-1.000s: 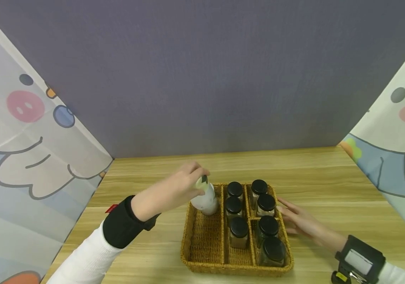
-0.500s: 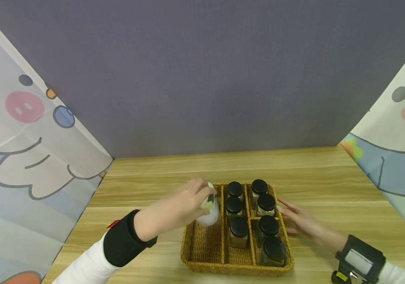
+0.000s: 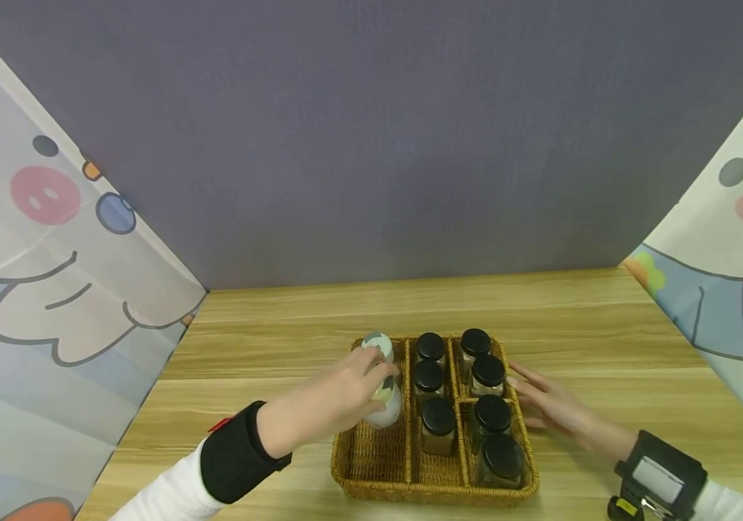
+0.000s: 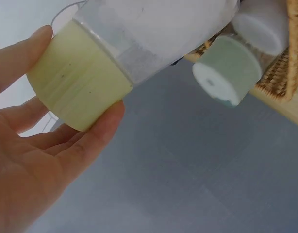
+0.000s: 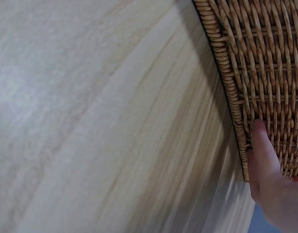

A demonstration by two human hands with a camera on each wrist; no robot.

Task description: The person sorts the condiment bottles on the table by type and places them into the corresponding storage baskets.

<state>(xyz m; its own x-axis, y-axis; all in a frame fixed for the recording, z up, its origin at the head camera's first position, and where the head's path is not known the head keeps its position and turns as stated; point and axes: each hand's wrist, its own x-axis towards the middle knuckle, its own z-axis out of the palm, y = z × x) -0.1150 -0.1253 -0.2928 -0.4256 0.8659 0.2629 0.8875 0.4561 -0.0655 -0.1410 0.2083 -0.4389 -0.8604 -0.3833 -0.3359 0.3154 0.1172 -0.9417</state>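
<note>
My left hand (image 3: 344, 389) pinches a clear shaker bottle (image 3: 387, 415) by its yellow-green lid (image 4: 81, 75), thumb and fingers spread round it. White contents show through the wall in the left wrist view. The bottle is tilted, over or in the left compartment of a wicker basket (image 3: 376, 463); whether it touches the bottom I cannot tell. Just behind it stands another bottle with a pale green cap (image 3: 378, 343), partly covered by the hand. On the basket's right side my right hand (image 3: 553, 405) rests its fingers against the woven outer wall (image 5: 265, 73).
Black-lidded jars fill much of the basket: several, among them one jar (image 3: 438, 425) in the middle column and another (image 3: 501, 461) at front right. A wooden table (image 3: 280, 325) carries the basket. A grey panel (image 3: 410, 145) rises behind, with printed cloths (image 3: 32, 289) at the sides.
My left hand has brought the yellow-green-lidded bottle toward the near side of the left compartment, uncovering the pale green cap behind it. The right hand has stayed at the basket's side.
</note>
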